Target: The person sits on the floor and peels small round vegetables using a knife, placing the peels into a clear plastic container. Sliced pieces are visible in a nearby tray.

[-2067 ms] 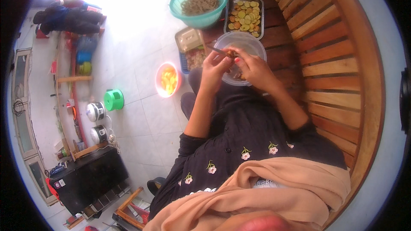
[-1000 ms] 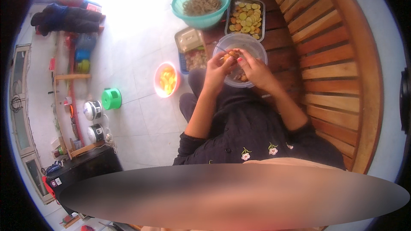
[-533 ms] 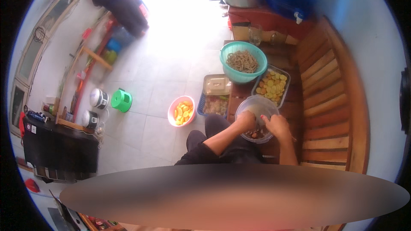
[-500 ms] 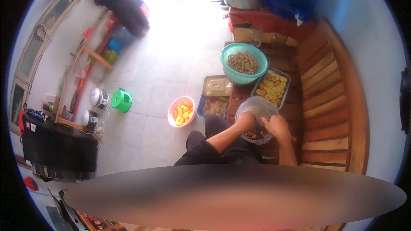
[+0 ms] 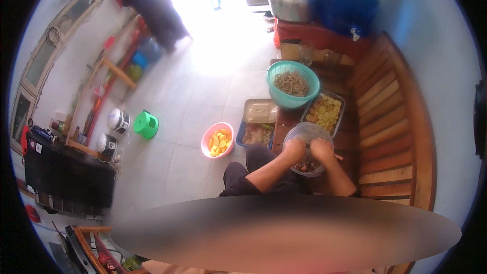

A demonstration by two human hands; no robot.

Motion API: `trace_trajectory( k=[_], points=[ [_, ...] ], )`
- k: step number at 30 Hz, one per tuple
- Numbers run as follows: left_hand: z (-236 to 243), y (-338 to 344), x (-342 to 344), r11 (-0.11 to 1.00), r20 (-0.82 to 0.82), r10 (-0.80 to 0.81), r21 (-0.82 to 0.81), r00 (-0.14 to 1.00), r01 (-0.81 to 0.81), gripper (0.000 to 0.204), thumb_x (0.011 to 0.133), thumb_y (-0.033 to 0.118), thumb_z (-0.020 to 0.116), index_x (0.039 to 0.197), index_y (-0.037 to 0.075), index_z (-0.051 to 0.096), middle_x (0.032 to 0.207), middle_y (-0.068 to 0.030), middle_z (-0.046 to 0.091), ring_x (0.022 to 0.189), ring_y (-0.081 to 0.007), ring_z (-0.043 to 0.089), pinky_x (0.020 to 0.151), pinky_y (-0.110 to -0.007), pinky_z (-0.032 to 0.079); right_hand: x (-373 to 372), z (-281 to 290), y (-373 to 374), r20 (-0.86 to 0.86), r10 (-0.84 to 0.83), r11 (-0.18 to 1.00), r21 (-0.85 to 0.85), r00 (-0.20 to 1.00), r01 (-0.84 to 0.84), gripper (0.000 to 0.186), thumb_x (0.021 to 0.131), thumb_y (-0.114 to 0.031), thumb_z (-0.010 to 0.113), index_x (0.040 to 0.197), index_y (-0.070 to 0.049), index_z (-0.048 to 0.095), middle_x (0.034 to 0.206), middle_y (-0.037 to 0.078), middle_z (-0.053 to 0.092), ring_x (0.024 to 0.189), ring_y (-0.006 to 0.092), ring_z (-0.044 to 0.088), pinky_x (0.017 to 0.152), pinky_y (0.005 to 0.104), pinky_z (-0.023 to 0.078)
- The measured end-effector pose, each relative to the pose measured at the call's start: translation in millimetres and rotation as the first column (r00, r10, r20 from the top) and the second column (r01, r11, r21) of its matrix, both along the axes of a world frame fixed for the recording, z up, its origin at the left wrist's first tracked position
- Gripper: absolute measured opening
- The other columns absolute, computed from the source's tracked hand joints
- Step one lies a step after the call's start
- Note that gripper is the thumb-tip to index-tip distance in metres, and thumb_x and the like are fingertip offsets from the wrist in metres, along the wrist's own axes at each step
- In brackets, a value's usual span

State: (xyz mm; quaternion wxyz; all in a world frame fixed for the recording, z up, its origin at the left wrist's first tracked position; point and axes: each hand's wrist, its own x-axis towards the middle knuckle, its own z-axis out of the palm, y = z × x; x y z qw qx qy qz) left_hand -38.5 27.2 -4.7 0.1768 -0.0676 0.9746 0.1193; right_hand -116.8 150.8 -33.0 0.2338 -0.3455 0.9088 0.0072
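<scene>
Overhanging round, translucent plastic bowl (image 5: 309, 131): left hand (image 5: 294, 149), right hand (image 5: 322, 148).

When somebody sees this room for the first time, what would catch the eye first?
Probably the turquoise colander of brownish strips on the wooden bench, beyond the translucent tub. Farther left, the pink bowl of orange-yellow pieces and the green stool might stand out on the tiled floor.

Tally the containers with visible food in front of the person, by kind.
Bowls: 2 (clear bowl, pink bowl)
Baskets: 2 (teal basket, blue basket)
Trays: 1 (tray of yellow slices)
Total: 5
</scene>
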Motion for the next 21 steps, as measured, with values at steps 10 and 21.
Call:
trace_trajectory(
  k=[10, 21],
  points=[
    [-9.6, -20.0, 14.7, 0.961, -0.239, 0.235, 0.205, 0.942, -0.187, 0.020, 0.084, 0.019, 0.059, 0.094, 0.002, 0.065, 0.094, -0.0230, 0.068, 0.088, -0.0419, 0.068, 0.077, -0.050, 0.056, -14.5, -63.1, -45.5, 0.123, 0.011, 0.976, -0.217, 0.992, 0.017, 0.036, 0.090, -0.027, 0.052, 0.116, -0.006, 0.066, 0.124, 0.019, 0.062, 0.115, 0.0371, 0.059, 0.098, 0.0459, 0.045],
    [-31.5, -27.9, 11.4, 0.923, -0.288, 0.298, 0.329, 0.910, -0.198, 0.024, 0.083, 0.019, 0.060, 0.102, 0.005, 0.065, 0.088, -0.0236, 0.068, 0.087, -0.0423, 0.066, 0.079, -0.051, 0.053, -13.7, -83.8, -27.4, -0.021, -0.122, 0.987, -0.106, 0.992, 0.119, 0.049, 0.091, -0.035, 0.054, 0.133, -0.011, 0.058, 0.138, 0.018, 0.055, 0.125, 0.0320, 0.054, 0.103, 0.0449, 0.042]
  ],
)
